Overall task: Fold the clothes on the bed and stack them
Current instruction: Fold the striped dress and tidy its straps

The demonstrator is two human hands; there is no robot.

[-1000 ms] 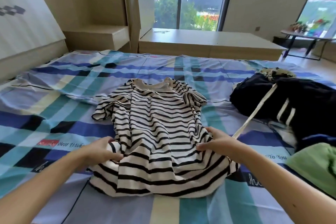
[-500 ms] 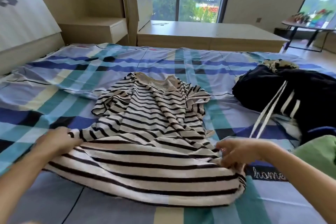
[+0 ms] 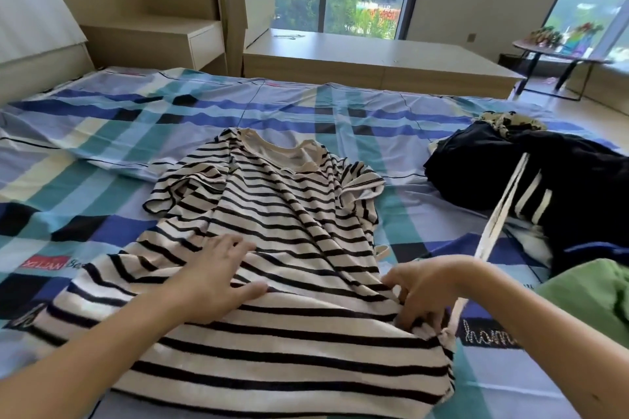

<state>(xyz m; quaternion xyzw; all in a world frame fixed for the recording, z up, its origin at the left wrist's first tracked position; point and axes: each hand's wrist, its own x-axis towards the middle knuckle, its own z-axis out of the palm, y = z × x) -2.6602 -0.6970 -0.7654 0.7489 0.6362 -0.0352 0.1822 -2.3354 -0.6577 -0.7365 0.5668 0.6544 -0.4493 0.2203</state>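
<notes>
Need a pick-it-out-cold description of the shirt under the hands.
Start at the bed's blue-and-teal plaid sheet. At its middle, nearest the camera, lies the striped T-shirt, collar toward the window, left hand flat on it, right hand pinching its right edge. It alone has cream-and-black stripes all over; the dark pile and the green garment to its right do not.

The bedsheet (image 3: 272,105) bears cursive "hom" on a black patch (image 3: 486,335) and "Be" beside a red label (image 3: 44,263).
</notes>
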